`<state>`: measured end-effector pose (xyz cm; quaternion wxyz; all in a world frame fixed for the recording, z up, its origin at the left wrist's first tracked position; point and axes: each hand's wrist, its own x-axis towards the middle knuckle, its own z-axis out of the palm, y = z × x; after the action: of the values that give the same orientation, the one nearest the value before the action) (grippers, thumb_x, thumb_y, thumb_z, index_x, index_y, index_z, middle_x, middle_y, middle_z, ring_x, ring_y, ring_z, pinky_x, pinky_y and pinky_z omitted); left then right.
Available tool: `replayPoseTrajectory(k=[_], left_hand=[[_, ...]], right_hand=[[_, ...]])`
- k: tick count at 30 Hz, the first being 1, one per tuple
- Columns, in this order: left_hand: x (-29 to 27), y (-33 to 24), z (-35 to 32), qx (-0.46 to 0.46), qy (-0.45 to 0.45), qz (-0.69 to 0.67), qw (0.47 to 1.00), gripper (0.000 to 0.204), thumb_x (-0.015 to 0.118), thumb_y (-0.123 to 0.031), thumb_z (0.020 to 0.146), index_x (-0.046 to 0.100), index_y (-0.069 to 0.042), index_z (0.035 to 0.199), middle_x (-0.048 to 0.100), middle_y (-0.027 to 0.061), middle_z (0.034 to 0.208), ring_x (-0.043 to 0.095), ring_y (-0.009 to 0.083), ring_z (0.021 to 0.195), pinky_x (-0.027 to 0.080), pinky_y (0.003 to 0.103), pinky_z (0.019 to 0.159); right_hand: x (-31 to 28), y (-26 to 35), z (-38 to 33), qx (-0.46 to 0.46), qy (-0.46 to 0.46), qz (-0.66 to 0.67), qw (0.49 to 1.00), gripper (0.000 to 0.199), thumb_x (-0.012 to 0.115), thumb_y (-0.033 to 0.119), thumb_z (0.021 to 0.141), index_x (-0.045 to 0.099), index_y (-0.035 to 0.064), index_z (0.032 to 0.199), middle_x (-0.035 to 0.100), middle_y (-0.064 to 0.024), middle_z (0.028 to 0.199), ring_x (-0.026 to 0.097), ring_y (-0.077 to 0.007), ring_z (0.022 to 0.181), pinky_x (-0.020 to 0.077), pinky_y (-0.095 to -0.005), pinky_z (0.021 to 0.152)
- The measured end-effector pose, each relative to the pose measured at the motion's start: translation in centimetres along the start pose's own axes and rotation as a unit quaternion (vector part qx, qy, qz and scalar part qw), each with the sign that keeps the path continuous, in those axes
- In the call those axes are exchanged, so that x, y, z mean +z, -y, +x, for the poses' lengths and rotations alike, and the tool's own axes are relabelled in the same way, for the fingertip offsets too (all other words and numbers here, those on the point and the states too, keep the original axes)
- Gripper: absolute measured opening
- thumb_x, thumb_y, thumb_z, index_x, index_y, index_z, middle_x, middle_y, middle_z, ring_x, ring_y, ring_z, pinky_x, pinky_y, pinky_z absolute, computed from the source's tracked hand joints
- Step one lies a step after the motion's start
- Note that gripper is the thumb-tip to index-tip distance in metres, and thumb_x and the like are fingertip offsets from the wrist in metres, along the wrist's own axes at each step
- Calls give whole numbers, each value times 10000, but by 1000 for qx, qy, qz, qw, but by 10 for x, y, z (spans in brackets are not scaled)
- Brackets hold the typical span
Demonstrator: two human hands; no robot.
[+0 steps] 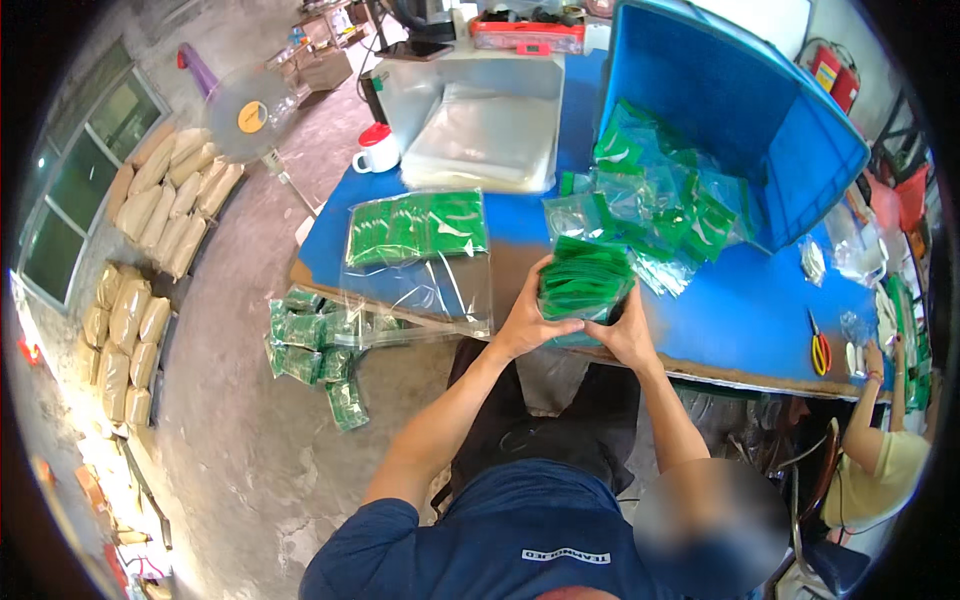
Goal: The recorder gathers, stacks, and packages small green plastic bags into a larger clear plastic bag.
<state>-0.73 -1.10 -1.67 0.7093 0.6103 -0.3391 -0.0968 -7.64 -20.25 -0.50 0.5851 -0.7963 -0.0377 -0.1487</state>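
Between my two hands is a thick stack of green packets [585, 278], held at the table's front edge. My left hand [527, 318] grips its left side and my right hand [627, 332] its right side, with the thumbs close together at the near side. To the left, a large clear plastic bag [440, 290] lies partly over the table edge, with rows of green packets [418, 226] in its far part. Just beyond my hands, loose green packets in clear pouches [660, 190] spill from a blue crate [690, 90] tipped on its side.
Flat clear bags [480, 140] are piled at the back, beside a white mug with a red lid [378, 152]. Scissors [820, 345] lie at the right. Filled green bags [318, 340] sit on the floor, left. A fan [250, 115] stands beyond. Another person [880, 470] works at far right.
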Motion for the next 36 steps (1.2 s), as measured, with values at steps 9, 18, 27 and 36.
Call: replayPoseTrajectory(k=[9, 18, 27, 36], left_hand=[[-7, -33, 25, -7, -3, -59, 998, 1082, 860, -38, 706, 184, -52, 1551, 489, 121, 1414, 522, 247, 1279, 438, 401, 1085], [-18, -11, 10, -47, -19, -83, 995, 1225, 875, -45, 687, 73, -161, 1606, 317, 98, 1559, 359, 236, 1412, 328, 405, 1158], [-23, -15, 22, -63, 16, -58, 996, 1281, 886, -55, 678, 2, -133, 1602, 352, 102, 1530, 380, 235, 1400, 326, 397, 1158], [-27, 1, 4, -66, 35, 67, 995, 1033, 926, -90, 651, 333, -56, 1496, 487, 96, 1407, 502, 208, 1267, 407, 358, 1089]], right_hand=[[-5, 16, 21, -127, -2, -122, 984, 1318, 938, 257, 612, 56, 54, 1570, 415, -268, 1481, 418, -394, 1385, 351, -461, 1149], [7, 15, 13, -62, 65, -94, 991, 1123, 886, 237, 695, 144, 81, 1523, 505, -257, 1381, 516, -447, 1274, 449, -468, 1051], [3, 12, 29, -17, 80, -105, 991, 1119, 901, 263, 661, 189, 61, 1501, 518, -243, 1363, 502, -418, 1297, 431, -459, 1067], [3, 16, 9, -35, 72, -153, 985, 1017, 916, 233, 629, 305, 10, 1411, 580, -262, 1253, 549, -461, 1178, 462, -501, 984]])
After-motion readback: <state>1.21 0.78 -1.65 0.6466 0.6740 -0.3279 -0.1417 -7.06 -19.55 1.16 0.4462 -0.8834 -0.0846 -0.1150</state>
